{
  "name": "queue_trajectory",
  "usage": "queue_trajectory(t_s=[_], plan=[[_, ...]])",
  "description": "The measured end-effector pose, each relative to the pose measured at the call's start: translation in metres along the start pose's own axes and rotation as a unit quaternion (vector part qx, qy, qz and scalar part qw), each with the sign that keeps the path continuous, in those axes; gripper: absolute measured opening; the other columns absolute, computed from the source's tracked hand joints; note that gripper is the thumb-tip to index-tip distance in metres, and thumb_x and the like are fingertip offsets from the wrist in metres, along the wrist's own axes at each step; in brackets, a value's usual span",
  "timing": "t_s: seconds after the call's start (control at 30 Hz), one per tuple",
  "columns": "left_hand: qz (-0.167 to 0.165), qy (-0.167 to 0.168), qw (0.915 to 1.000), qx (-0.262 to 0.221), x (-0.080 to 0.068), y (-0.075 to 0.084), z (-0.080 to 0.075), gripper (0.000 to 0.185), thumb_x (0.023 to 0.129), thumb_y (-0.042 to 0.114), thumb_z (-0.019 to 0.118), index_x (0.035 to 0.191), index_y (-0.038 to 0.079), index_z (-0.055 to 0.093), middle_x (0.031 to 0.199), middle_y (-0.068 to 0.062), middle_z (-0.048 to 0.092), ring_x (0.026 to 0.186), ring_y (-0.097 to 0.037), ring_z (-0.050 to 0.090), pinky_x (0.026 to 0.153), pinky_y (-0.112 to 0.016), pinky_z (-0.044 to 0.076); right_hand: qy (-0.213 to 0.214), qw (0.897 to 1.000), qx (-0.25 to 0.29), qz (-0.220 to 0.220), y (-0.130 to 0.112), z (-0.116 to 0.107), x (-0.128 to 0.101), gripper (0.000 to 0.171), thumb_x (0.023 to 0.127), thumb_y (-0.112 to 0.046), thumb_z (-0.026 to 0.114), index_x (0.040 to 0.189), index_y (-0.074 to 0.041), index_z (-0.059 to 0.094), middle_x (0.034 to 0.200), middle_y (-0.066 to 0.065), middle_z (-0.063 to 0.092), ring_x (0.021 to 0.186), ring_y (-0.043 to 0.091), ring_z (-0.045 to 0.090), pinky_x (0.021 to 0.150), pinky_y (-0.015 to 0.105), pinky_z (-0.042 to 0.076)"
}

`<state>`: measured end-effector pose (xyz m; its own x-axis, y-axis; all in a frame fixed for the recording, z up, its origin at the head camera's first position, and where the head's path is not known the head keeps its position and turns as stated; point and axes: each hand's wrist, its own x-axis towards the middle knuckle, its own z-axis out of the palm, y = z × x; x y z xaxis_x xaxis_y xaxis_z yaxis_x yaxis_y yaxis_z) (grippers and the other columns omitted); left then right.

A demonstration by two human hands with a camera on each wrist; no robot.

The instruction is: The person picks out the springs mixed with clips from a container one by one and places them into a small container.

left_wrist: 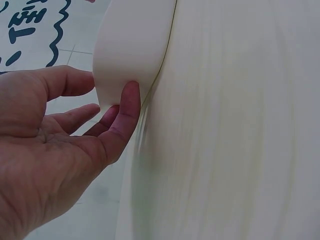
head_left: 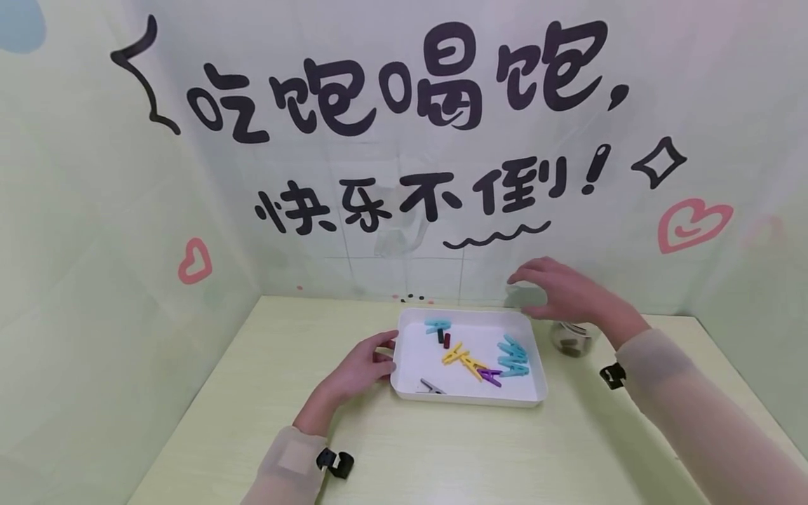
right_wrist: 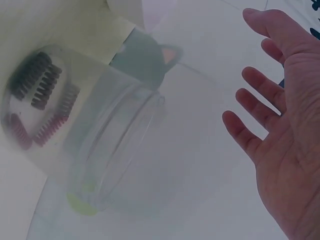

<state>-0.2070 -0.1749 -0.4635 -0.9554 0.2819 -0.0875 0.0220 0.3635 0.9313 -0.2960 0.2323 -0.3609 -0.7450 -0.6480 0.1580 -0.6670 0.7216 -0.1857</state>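
While black writing (head_left: 452, 77) reads "吃饱喝饱,快乐不倒!", the left hand (head_left: 358, 370) clamps its fingers on the white tray's (head_left: 470, 400) left edge, the right hand (head_left: 571, 294), fingers apart, near the jar (head_left: 571, 345).

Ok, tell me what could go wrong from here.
The right hand could knock the clear jar close by, perhaps spilling the ridged pieces inside. The left hand touches the white tray: a nudge might slide the loose clips about.
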Motion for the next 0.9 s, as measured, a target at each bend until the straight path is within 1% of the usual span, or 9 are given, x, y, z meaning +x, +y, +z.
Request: queue_trajectory(t_s=[0.1,0.33,0.57,0.77,0.9], plan=[[0.003,-0.001,1.0,0.001,0.0,0.0,0.0,0.06,0.101,-0.005,0.06,0.158,-0.005,0.042,0.143,-0.023,0.053,0.107,-0.027,0.063,0.089,-0.038,0.061,-0.007,1.0,0.001,-0.013,-0.007,0.001,0.008,0.049,0.089,-0.021,0.087,0.135,-0.015,0.07,0.139,0.013,0.062,0.132,0.037,0.053,0.11,0.059,0.047],[0.001,0.0,1.0,-0.004,0.001,-0.002,0.0,0.06,0.101,-0.005,0.06,0.158,-0.004,0.043,0.144,-0.022,0.053,0.107,-0.027,0.063,0.089,-0.038,0.061,-0.03,0.999,-0.003,-0.024,-0.017,0.011,0.027,0.044,0.09,-0.022,0.087,0.131,-0.021,0.072,0.142,0.01,0.061,0.133,0.035,0.052,0.109,0.056,0.049],[0.004,-0.001,1.0,-0.006,0.002,-0.003,-0.001,0.06,0.101,-0.006,0.06,0.159,-0.004,0.042,0.144,-0.022,0.054,0.107,-0.027,0.064,0.089,-0.038,0.061,-0.058,0.997,-0.015,-0.043,-0.031,0.021,0.046,0.041,0.091,-0.024,0.086,0.13,-0.023,0.072,0.145,0.011,0.06,0.136,0.035,0.051,0.111,0.057,0.047],[0.007,-0.003,1.0,-0.006,0.002,-0.004,-0.002,0.06,0.101,-0.006,0.06,0.159,-0.004,0.042,0.143,-0.022,0.054,0.107,-0.027,0.064,0.089,-0.039,0.061,-0.084,0.994,-0.014,-0.064,-0.044,0.034,0.062,0.037,0.093,-0.02,0.085,0.128,-0.021,0.073,0.144,0.01,0.06,0.135,0.034,0.051,0.113,0.054,0.047],[0.006,-0.003,1.0,-0.004,0.002,-0.003,-0.002,0.06,0.101,-0.005,0.06,0.159,-0.004,0.042,0.142,-0.021,0.055,0.107,-0.026,0.064,0.089,-0.039,0.061,-0.106,0.992,-0.012,-0.061,-0.053,0.044,0.072,0.035,0.094,-0.02,0.083,0.127,-0.024,0.074,0.145,0.007,0.059,0.137,0.032,0.049,0.114,0.053,0.046]])
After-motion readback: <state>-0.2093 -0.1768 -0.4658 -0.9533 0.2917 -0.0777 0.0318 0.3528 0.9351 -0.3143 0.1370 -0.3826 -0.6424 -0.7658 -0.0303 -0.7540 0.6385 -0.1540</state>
